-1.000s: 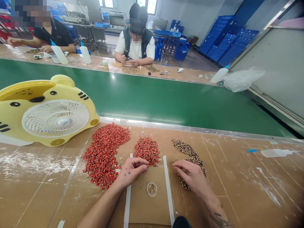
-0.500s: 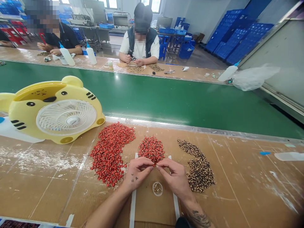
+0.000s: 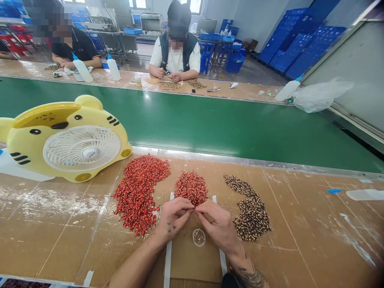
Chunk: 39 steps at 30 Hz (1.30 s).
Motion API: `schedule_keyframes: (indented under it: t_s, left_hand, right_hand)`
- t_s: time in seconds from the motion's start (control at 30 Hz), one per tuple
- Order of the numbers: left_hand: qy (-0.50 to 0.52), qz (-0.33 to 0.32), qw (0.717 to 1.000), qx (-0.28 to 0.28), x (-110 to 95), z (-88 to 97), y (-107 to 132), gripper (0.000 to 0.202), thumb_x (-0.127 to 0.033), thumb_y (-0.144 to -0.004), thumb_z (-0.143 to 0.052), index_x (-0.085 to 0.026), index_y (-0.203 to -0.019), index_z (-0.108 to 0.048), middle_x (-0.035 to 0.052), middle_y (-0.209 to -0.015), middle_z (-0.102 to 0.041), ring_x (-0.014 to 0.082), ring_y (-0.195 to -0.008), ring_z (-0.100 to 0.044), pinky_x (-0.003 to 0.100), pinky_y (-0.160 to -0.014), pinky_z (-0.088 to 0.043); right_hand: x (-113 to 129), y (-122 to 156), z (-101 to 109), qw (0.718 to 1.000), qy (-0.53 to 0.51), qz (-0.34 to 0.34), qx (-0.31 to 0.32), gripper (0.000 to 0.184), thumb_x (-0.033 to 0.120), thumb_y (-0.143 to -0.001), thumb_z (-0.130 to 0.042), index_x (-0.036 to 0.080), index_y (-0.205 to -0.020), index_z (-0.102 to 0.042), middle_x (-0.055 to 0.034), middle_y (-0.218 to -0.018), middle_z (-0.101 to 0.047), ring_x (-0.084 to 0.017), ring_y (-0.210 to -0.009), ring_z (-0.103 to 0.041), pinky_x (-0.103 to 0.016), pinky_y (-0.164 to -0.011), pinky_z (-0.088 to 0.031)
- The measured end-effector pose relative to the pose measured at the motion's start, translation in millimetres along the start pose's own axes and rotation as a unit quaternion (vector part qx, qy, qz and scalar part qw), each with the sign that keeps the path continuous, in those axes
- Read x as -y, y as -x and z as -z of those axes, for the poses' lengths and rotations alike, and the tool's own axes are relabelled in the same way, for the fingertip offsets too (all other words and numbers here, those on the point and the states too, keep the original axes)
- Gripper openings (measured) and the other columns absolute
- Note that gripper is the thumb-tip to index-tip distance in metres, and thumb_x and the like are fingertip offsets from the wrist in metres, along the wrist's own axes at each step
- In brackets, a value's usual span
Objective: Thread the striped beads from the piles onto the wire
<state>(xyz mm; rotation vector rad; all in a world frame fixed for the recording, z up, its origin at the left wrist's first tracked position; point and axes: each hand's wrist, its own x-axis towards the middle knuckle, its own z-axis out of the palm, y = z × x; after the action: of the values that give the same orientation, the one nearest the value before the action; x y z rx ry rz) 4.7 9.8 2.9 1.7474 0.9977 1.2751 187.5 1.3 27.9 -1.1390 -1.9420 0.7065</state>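
My left hand (image 3: 175, 219) is closed in a pinch, and a tiny bit of red shows at its fingertips, apparently a small red piece. Against it, fingertips nearly touching, my right hand (image 3: 218, 224) pinches too; what it holds is too small to make out. Just beyond the fingers lies a round pile of small red pieces with pale tips (image 3: 191, 186). A larger heap of red pieces (image 3: 141, 192) spreads to the left. On the right is a curved heap of small black-and-tan pieces (image 3: 253, 218). Below my fingertips stands a small clear cup (image 3: 199, 237) with a thin stick in it.
White tape strips (image 3: 168, 260) border the cardboard work area. A yellow animal-faced fan (image 3: 70, 138) stands at left. Beyond it runs a green conveyor belt (image 3: 240, 128), with two people seated across it. A white bottle (image 3: 288, 90) and clear plastic bag (image 3: 324, 96) lie at far right.
My right hand's fingers have shifted slightly left and up, closer against my left fingertips. The left hand stays nearly in place. The camera view has moved a little.
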Motion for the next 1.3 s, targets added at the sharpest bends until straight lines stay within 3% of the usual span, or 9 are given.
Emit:
schedule_keyframes:
  t_s: [0.1,0.37,0.47,0.6,0.87,1.07,1.3]
  left_hand:
    - [-0.019,-0.019,1.0,0.016,1,0.4,1,0.016,-0.008,-0.086,-0.062,-0.015,-0.091,-0.075,0.0101,-0.087,-0.074,0.0163,-0.079,-0.071,0.025,-0.073,-0.056]
    - [-0.048,-0.038,0.997,0.055,0,4.3,1,0.024,-0.006,-0.087,-0.057,-0.017,-0.096,-0.076,0.0095,-0.089,-0.074,0.0154,-0.08,-0.069,0.023,-0.072,-0.054]
    - [-0.018,-0.016,0.997,0.073,0,6.5,-1,0.026,-0.007,-0.089,-0.056,-0.018,-0.098,-0.077,0.0093,-0.091,-0.074,0.0154,-0.079,-0.069,0.024,-0.072,-0.054]
    - [0.021,0.023,0.998,0.049,0,7.2,0,0.022,-0.009,-0.087,-0.06,-0.018,-0.094,-0.078,0.0091,-0.088,-0.074,0.0158,-0.077,-0.07,0.024,-0.07,-0.055]
    - [-0.071,-0.084,0.991,0.074,2,1.2,3,0.029,-0.006,-0.087,-0.054,-0.019,-0.102,-0.075,0.0102,-0.094,-0.074,0.016,-0.082,-0.069,0.025,-0.073,-0.055]
    - [-0.02,-0.003,0.998,0.062,-3,3.8,2,0.024,-0.011,-0.089,-0.056,-0.018,-0.095,-0.077,0.0099,-0.089,-0.073,0.0153,-0.076,-0.069,0.023,-0.067,-0.054]
    - [0.138,0.1,0.985,0.028,-8,3.7,-1,0.013,-0.019,-0.084,-0.067,-0.015,-0.084,-0.079,0.0115,-0.085,-0.074,0.0184,-0.078,-0.069,0.027,-0.07,-0.055]
  right_hand:
    - [1,0,0,1.0,0.024,0.002,0.01,0.016,0.013,-0.093,-0.055,0.02,-0.085,-0.065,-0.0034,-0.079,-0.068,-0.018,-0.075,-0.062,-0.029,-0.07,-0.049]
    - [-6,3,1,0.996,0.013,-0.074,0.048,0.008,0.014,-0.089,-0.058,0.02,-0.087,-0.061,-0.0004,-0.08,-0.065,-0.016,-0.074,-0.062,-0.026,-0.07,-0.048]
    - [-8,2,4,0.994,-0.004,-0.086,0.071,0.007,0.015,-0.09,-0.059,0.021,-0.088,-0.063,0.0001,-0.081,-0.066,-0.016,-0.075,-0.063,-0.026,-0.072,-0.048]
    - [-5,2,5,0.992,-0.023,-0.111,0.06,0.006,0.018,-0.091,-0.06,0.022,-0.088,-0.063,0.0004,-0.082,-0.067,-0.016,-0.076,-0.064,-0.025,-0.072,-0.048]
    - [6,0,6,0.989,0.065,-0.093,0.098,0.012,0.012,-0.091,-0.053,0.021,-0.084,-0.056,0.0003,-0.077,-0.06,-0.016,-0.071,-0.058,-0.027,-0.067,-0.045]
    - [3,3,8,0.993,0.081,-0.019,0.086,0.011,0.014,-0.095,-0.051,0.021,-0.088,-0.056,-0.0021,-0.08,-0.059,-0.018,-0.075,-0.057,-0.029,-0.069,-0.045]
    - [3,9,9,0.999,0.01,-0.016,0.044,0.008,0.017,-0.095,-0.056,0.021,-0.09,-0.061,-0.0026,-0.083,-0.064,-0.017,-0.077,-0.06,-0.029,-0.072,-0.047]
